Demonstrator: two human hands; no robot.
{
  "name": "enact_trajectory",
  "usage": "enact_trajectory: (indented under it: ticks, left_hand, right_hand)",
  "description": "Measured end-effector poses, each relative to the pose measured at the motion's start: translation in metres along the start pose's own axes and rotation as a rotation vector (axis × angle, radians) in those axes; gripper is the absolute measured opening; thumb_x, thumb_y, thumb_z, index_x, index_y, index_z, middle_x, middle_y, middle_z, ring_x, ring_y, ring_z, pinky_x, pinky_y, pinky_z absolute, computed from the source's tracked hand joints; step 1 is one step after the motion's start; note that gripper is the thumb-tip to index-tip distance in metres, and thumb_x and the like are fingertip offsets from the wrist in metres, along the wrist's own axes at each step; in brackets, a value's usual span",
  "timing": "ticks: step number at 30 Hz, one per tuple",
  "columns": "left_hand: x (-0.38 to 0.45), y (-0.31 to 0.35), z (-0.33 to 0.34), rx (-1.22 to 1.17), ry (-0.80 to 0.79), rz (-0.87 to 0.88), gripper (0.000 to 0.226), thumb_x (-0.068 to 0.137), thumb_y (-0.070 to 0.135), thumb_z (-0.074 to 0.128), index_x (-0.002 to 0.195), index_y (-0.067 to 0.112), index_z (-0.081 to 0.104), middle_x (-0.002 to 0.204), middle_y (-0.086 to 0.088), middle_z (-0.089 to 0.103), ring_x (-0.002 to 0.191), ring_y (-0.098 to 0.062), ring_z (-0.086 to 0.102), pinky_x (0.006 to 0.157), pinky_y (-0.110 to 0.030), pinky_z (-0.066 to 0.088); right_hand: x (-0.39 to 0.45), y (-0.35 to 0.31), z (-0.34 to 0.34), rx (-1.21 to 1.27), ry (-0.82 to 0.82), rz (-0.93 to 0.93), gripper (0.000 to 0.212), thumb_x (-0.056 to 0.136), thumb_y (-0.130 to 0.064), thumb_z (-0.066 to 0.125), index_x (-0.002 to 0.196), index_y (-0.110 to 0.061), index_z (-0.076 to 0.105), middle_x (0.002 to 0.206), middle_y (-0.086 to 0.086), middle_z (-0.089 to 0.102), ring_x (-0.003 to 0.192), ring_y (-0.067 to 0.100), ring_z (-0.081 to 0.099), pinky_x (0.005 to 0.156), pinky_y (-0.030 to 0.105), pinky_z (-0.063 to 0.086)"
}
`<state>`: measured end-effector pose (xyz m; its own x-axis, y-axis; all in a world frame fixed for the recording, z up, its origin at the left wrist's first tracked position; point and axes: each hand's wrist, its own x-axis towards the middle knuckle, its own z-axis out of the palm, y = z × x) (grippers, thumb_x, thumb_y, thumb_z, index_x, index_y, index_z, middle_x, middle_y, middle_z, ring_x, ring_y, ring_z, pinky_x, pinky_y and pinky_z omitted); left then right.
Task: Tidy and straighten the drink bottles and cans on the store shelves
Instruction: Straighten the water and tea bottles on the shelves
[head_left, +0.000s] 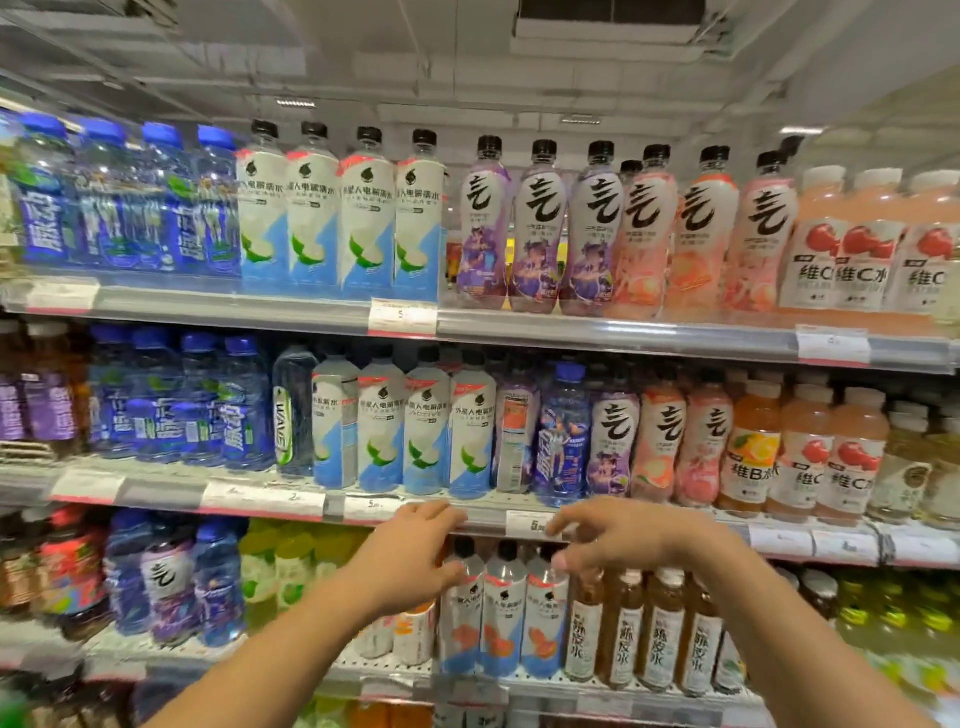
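White-labelled bottles with orange fruit on blue (501, 613) stand three abreast on the lower shelf, black caps upward, and both hands are raised just in front of them. The left hand (410, 556) reaches in from the lower left with its fingers loosely spread; its fingertips (449, 514) lie over the grey rail of the middle shelf (483, 525), and its thumb comes close to the shoulder of the leftmost of the three bottles, though contact cannot be made out. The right hand (618, 540) comes in from the lower right, fingers half curled and apart, holding nothing; its upper fingers sit in front of a price tag (527, 524) on that rail, and its thumb tip is near the cap of the rightmost of the three. The three bottles sit between the two hands, slightly below them. Just right of them stands a row of brown bottles with white labels (644, 629), partly behind the right forearm. On the middle shelf directly above the hands stand white-and-blue bottles with green fruit (405, 431), upright, and to their right a single blue-capped bottle (563, 431) stands among purple and pink ones. The top shelf (623, 332) carries orderly rows of blue, white, purple, pink and peach-coloured bottles.
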<state>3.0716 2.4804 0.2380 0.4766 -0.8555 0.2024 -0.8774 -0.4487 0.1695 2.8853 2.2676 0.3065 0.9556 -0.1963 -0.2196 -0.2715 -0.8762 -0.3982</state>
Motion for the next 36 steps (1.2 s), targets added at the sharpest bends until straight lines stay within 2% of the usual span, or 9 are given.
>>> enact_trajectory:
  ticks: [3, 5, 7, 10, 16, 19, 25, 30, 36]
  left_hand:
    - [0.013, -0.016, 0.023, 0.069, 0.014, -0.046, 0.077, 0.094, 0.054, 0.054, 0.159, 0.032, 0.019, 0.169, 0.0, 0.012, 0.155, -0.029, 0.011, 0.125, -0.048, 0.02]
    - [0.019, -0.025, 0.037, 0.093, -0.019, -0.063, 0.082, 0.095, 0.054, 0.052, 0.161, 0.029, 0.009, 0.17, -0.001, -0.001, 0.156, -0.032, 0.0, 0.126, -0.052, 0.013]
    - [0.023, -0.031, 0.05, 0.122, -0.066, -0.059, 0.086, 0.096, 0.057, 0.049, 0.162, 0.028, 0.001, 0.169, -0.001, -0.015, 0.155, -0.036, -0.009, 0.125, -0.055, 0.01]
    - [0.026, -0.039, 0.067, 0.145, -0.06, -0.035, 0.088, 0.095, 0.059, 0.046, 0.162, 0.029, -0.003, 0.165, 0.0, -0.029, 0.153, -0.038, -0.017, 0.124, -0.058, 0.011]
    - [0.021, -0.045, 0.074, 0.14, -0.023, -0.021, 0.091, 0.092, 0.061, 0.043, 0.16, 0.035, -0.011, 0.162, 0.007, -0.034, 0.153, -0.031, -0.021, 0.118, -0.059, 0.026]
    - [0.022, -0.045, 0.073, 0.165, -0.034, -0.027, 0.092, 0.091, 0.064, 0.042, 0.159, 0.035, -0.012, 0.163, 0.008, -0.032, 0.154, -0.03, -0.021, 0.114, -0.057, 0.034]
    - [0.027, -0.045, 0.077, 0.233, -0.053, -0.048, 0.095, 0.088, 0.071, 0.038, 0.157, 0.038, -0.018, 0.161, 0.01, -0.036, 0.152, -0.028, -0.025, 0.105, -0.051, 0.048]
    - [0.025, -0.039, 0.077, 0.257, -0.051, -0.058, 0.097, 0.088, 0.073, 0.04, 0.157, 0.038, -0.018, 0.16, 0.01, -0.038, 0.152, -0.028, -0.026, 0.1, -0.041, 0.053]
    - [0.024, -0.034, 0.072, 0.258, -0.091, -0.094, 0.098, 0.088, 0.074, 0.042, 0.157, 0.039, -0.018, 0.161, 0.01, -0.037, 0.152, -0.028, -0.026, 0.104, -0.045, 0.05]
  right_hand:
    - [0.005, -0.018, -0.021, -0.019, 0.164, 0.061, 0.065, 0.094, -0.054, 0.066, 0.149, -0.024, 0.046, 0.131, -0.007, 0.063, 0.111, 0.008, 0.066, 0.096, 0.027, 0.054]
    - [0.011, -0.024, -0.033, -0.047, 0.373, 0.096, 0.069, 0.095, -0.05, 0.067, 0.152, -0.022, 0.042, 0.147, -0.002, 0.055, 0.124, 0.016, 0.06, 0.103, 0.031, 0.05]
    - [0.02, -0.026, -0.046, -0.106, 0.597, 0.126, 0.07, 0.096, -0.044, 0.068, 0.154, -0.018, 0.041, 0.153, 0.003, 0.049, 0.128, 0.022, 0.057, 0.105, 0.035, 0.047]
    - [0.036, -0.025, -0.063, -0.207, 0.752, 0.166, 0.076, 0.095, -0.042, 0.066, 0.157, -0.013, 0.034, 0.158, 0.006, 0.039, 0.135, 0.028, 0.051, 0.108, 0.043, 0.046]
    - [0.065, -0.017, -0.08, -0.326, 0.777, 0.264, 0.084, 0.093, -0.047, 0.064, 0.16, -0.017, 0.024, 0.157, 0.01, 0.036, 0.126, 0.04, 0.056, 0.096, 0.048, 0.053]
    - [0.075, -0.012, -0.082, -0.299, 0.746, 0.312, 0.086, 0.092, -0.049, 0.066, 0.159, -0.016, 0.022, 0.152, 0.017, 0.041, 0.123, 0.045, 0.056, 0.097, 0.05, 0.053]
    - [0.084, -0.006, -0.09, -0.247, 0.748, 0.272, 0.082, 0.095, -0.05, 0.063, 0.159, -0.015, 0.024, 0.14, 0.02, 0.053, 0.117, 0.041, 0.059, 0.093, 0.044, 0.053]
    - [0.09, 0.002, -0.085, -0.14, 0.741, 0.245, 0.082, 0.095, -0.05, 0.064, 0.159, -0.016, 0.025, 0.128, 0.019, 0.063, 0.107, 0.04, 0.064, 0.087, 0.046, 0.056]
    - [0.084, 0.006, -0.08, 0.013, 0.813, 0.197, 0.075, 0.092, -0.047, 0.073, 0.146, -0.011, 0.035, 0.115, 0.016, 0.066, 0.097, 0.037, 0.066, 0.084, 0.051, 0.058]
